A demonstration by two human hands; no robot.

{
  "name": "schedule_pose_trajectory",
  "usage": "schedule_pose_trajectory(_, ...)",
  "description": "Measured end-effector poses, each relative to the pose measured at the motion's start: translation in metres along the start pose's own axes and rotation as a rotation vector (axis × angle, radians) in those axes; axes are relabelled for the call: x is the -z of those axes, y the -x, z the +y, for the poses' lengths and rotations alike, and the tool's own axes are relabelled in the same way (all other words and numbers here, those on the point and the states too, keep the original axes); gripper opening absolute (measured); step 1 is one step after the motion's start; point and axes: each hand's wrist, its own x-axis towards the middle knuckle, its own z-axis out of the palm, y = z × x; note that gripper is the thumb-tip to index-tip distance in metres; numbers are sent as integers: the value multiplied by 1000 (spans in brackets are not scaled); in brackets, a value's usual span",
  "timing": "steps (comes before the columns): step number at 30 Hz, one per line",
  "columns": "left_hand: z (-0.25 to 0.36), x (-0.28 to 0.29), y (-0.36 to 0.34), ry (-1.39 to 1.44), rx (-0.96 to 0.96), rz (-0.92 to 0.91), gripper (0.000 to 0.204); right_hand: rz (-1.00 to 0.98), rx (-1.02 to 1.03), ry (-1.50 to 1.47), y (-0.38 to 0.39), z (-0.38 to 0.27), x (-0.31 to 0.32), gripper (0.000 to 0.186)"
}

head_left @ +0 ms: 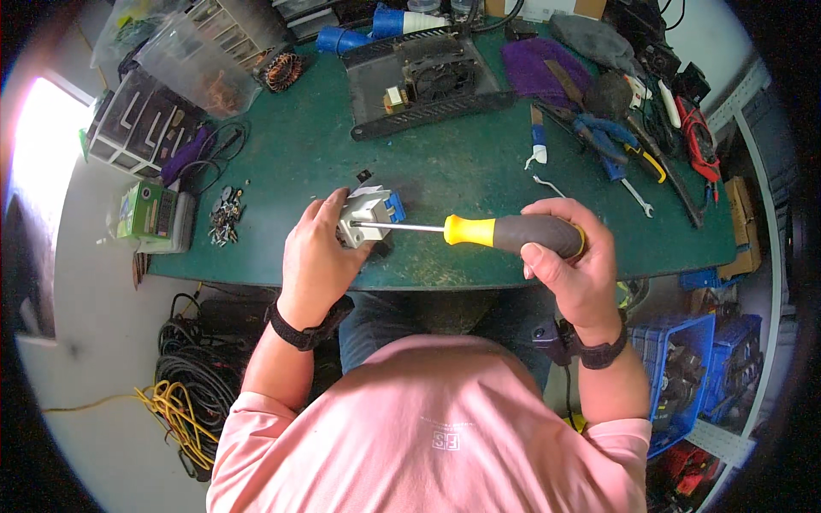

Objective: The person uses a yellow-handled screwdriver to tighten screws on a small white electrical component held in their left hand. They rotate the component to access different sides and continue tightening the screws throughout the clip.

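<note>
Screwdriver (pixel 479 231) handle lay in my right hand (pixel 569 256), the fingers curled closed around its dark end, and its shaft reached to the white block (pixel 369 209), which my left hand (pixel 321 239) gripped between thumb and fingers over the green bench (pixel 282 162); I could not tell whether the tip was properly seated. Pushing off-axis, or letting the block twist in that one-handed hold, might have sent the tip skidding into my left fingers. Loose metal parts (pixel 226 218) lay left of the block, a black casing (pixel 368 111) beyond it.
</note>
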Motion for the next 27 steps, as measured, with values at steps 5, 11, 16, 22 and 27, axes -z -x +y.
schedule_pose_trajectory(5,2,0,0,36,44,-5,64,-16,12,-9,0,0,-2,29)
schedule_pose_trajectory(11,8,1,1,-18,38,7,67,-27,-91,7,-2,-5,-3,29)
schedule_pose_trajectory(16,4,-6,1,-80,14,62,68,-44,-137,13,-5,-17,-8,30)
schedule_pose_trajectory(22,9,-3,-3,-135,25,23,68,-117,-340,30,-12,-36,-2,33)
schedule_pose_trajectory(27,13,3,-9,-161,15,-67,68,-161,-578,-44,-16,-33,9,40)
